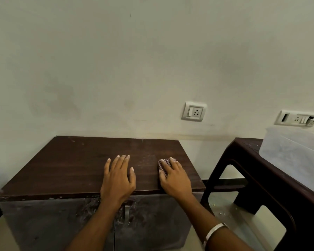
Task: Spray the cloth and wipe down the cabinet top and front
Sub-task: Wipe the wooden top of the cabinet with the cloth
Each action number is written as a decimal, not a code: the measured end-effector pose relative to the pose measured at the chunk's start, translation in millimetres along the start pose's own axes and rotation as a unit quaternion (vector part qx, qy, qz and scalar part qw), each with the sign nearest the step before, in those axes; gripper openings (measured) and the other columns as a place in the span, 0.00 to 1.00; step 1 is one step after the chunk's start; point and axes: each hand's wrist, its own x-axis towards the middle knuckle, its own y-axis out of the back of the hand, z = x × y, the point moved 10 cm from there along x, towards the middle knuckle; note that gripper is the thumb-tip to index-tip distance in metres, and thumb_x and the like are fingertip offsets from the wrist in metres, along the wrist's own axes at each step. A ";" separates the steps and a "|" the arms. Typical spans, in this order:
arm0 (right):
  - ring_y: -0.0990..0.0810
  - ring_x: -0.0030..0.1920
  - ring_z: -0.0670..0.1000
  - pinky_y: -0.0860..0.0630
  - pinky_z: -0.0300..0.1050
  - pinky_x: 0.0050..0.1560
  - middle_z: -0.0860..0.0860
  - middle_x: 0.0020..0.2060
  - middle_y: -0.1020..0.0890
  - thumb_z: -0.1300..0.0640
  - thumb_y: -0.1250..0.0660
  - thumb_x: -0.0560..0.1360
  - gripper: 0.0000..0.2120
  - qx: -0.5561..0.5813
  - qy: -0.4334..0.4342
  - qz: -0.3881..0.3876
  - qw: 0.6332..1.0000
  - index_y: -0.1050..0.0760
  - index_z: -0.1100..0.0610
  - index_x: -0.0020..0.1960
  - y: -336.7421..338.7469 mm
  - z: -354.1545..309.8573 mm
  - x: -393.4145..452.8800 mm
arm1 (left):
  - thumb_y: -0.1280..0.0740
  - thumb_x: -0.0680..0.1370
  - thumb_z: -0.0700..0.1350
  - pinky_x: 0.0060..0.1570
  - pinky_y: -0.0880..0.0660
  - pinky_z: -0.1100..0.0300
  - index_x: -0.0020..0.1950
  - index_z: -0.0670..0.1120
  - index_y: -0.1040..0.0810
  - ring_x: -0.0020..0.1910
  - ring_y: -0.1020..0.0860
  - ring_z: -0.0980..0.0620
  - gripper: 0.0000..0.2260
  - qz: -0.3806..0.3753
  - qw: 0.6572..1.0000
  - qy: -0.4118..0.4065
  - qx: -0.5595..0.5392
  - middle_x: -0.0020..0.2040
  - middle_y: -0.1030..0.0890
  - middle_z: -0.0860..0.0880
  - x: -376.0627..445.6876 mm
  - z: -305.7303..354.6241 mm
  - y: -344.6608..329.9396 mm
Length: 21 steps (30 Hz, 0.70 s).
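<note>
Cabinet (71, 165) against the wall (116, 69); left hand (117, 180) flat at its front edge, centre; right hand (174, 178) beside it on a cloth (161, 164), near the front-right corner. Table (261, 171) right, bearing a container (294, 153).

Dark wood cabinet top (76, 165) against the wall. On it: left hand (118, 180) flat near the front edge, checked cloth (162, 164) just right of it, right hand (174, 178) pressing the cloth.
</note>
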 end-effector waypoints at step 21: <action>0.50 0.79 0.56 0.52 0.52 0.78 0.54 0.79 0.45 0.45 0.50 0.80 0.27 -0.028 -0.064 0.003 0.998 0.43 0.48 0.77 2.6 -7.5 -19.5 | 0.54 0.77 0.56 0.76 0.53 0.46 0.72 0.47 0.32 0.73 0.35 0.52 0.28 -0.016 1.000 -0.003 -0.005 0.70 0.28 0.49 -1.4 -31.9 6.9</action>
